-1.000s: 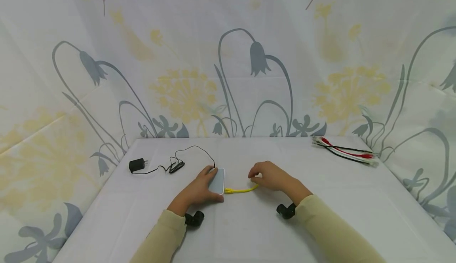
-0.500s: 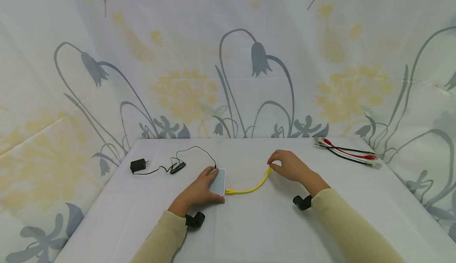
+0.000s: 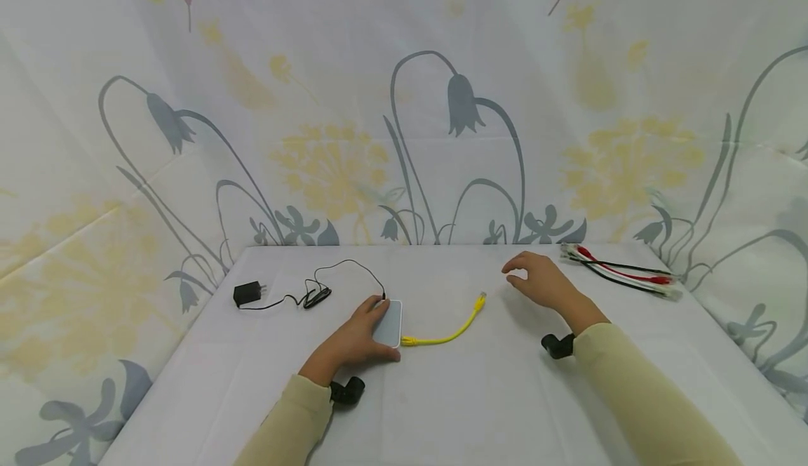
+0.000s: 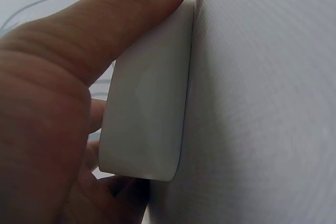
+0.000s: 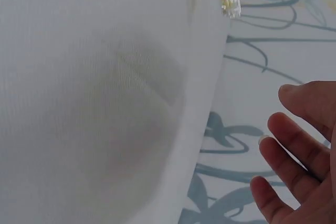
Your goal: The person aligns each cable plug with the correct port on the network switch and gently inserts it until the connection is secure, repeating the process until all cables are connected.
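My left hand (image 3: 352,340) grips a small flat white network box (image 3: 389,324) with a grey top, thumb on its near side and fingers at its far side. In the left wrist view the thumb lies along the white side of the box (image 4: 147,103). A short yellow network cable (image 3: 445,341) runs out of the box's right side and curves up over the table. Its clear plug (image 3: 483,295) lies free at the far end, also seen as a plug (image 5: 231,6) in the right wrist view. Right of it, my right hand (image 3: 544,282) hovers with loosely bent fingers, holding nothing.
A thin black cord (image 3: 350,261) links the box's far side to a black power adapter (image 3: 247,293) at the left. Several black, red and white cables (image 3: 621,273) lie at the back right. A flowered cloth (image 3: 404,115) hangs behind the white table (image 3: 442,410).
My right hand has drawn the cable's free end out to the right and away from me, then let it go and moved further right. The left hand stays on the box.
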{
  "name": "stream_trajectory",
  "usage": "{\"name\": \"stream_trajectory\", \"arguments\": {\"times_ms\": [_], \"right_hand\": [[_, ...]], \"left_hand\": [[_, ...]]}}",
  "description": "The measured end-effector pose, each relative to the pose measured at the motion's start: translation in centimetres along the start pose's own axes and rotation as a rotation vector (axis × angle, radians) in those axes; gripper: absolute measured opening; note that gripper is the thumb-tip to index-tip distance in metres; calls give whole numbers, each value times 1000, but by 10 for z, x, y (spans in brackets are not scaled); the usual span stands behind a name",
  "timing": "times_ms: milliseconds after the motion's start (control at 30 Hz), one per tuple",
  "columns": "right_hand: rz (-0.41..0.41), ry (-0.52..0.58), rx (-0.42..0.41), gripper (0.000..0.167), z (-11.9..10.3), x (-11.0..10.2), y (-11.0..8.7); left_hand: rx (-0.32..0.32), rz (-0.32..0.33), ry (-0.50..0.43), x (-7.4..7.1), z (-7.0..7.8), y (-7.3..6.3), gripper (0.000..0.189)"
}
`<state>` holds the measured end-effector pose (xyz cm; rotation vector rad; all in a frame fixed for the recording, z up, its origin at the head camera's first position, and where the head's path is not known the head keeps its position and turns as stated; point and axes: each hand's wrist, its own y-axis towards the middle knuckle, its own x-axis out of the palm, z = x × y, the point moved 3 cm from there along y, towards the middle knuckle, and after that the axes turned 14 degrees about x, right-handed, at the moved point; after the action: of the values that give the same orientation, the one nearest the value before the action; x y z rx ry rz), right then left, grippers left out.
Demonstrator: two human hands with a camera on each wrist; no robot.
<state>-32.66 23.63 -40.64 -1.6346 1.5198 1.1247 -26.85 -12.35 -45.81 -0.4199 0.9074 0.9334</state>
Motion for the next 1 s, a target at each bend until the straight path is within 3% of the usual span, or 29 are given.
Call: {"name": "stream_trajectory", "arguments": {"times_ms": [333, 1000], "right_hand": [[15, -33, 110, 27, 26, -12, 8], [38, -52, 217, 39, 71, -21, 16]], "left_hand": [[-20, 3, -15, 1, -1, 0, 107], [-33, -7, -23, -1, 2, -1, 107]]}}
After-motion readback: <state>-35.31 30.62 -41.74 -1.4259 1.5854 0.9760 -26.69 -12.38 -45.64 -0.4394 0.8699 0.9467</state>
